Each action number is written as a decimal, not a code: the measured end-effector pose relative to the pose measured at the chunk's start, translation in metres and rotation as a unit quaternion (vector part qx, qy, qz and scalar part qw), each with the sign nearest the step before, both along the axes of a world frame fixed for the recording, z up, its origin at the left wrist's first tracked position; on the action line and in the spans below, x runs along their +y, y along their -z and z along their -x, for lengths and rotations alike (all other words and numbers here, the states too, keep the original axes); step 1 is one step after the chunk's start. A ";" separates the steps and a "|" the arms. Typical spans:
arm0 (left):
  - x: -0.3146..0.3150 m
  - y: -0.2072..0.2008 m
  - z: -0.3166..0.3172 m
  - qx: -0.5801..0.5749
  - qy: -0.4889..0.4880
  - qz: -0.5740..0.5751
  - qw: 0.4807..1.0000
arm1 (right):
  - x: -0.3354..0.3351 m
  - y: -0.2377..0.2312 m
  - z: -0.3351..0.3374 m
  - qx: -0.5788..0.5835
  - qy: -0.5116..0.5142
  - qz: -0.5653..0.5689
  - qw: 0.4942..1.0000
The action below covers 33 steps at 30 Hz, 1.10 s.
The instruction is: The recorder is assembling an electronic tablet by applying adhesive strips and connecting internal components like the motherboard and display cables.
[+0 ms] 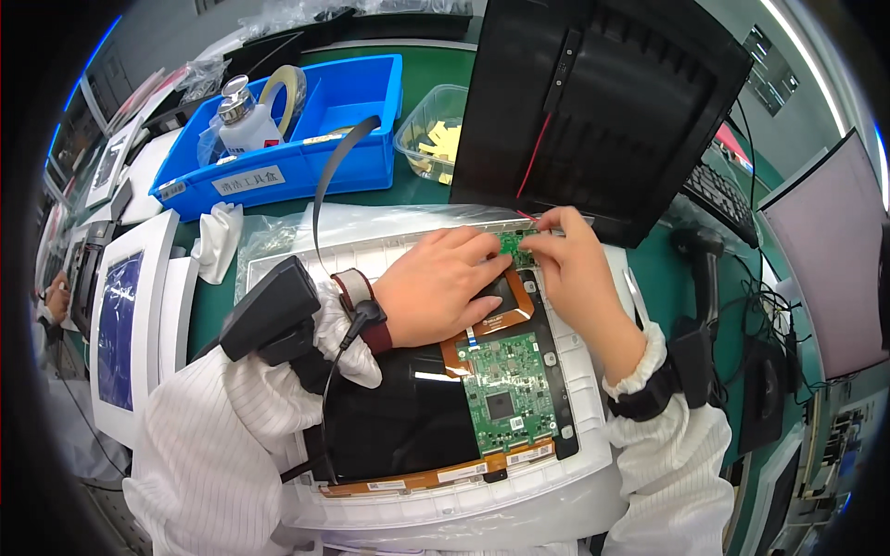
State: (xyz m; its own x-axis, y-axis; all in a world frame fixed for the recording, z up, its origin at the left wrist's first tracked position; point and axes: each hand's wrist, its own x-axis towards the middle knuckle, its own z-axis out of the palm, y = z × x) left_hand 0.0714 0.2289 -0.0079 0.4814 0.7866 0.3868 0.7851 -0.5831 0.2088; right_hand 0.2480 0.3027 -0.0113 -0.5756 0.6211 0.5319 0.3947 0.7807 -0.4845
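Observation:
A white-framed display panel (584,422) lies face down in front of me, with a black back, a large green circuit board (510,394) and copper-coloured ribbon cables (505,320). My left hand (440,283) lies across the panel's back, fingers stretched toward a small green board (519,246) at the far edge. My right hand (575,269) is beside that board, its fingertips pinched at the end of a thin red cable (532,167), which runs down from an upright black cover (621,111). My fingers partly hide the small board and the cable's end.
A blue bin (362,139) with a pump bottle (246,120) and tape roll (286,97) stands far left. Beside it is a clear tub (431,130) of yellow pieces. A scanner (705,269), keyboard (718,199) and monitor (825,259) are right. A cord hangs from my left wrist strap (357,292).

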 end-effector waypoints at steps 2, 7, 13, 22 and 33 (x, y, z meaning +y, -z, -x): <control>0.001 0.000 0.001 0.004 0.008 0.000 1.000 | -0.007 -0.002 -0.006 -0.049 -0.002 -0.070 0.996; -0.002 -0.006 -0.005 0.012 0.006 0.028 1.000 | -0.016 -0.003 -0.014 -0.104 -0.004 -0.133 0.986; -0.004 -0.009 0.002 0.009 0.019 0.047 0.999 | -0.019 -0.002 -0.015 -0.120 0.007 -0.138 0.983; -0.003 -0.010 0.006 -0.001 0.028 0.010 1.000 | -0.024 -0.005 -0.014 -0.149 -0.002 -0.141 0.979; -0.031 -0.045 0.039 -0.026 -0.090 0.064 0.994 | -0.026 -0.009 -0.016 -0.119 0.002 -0.139 0.983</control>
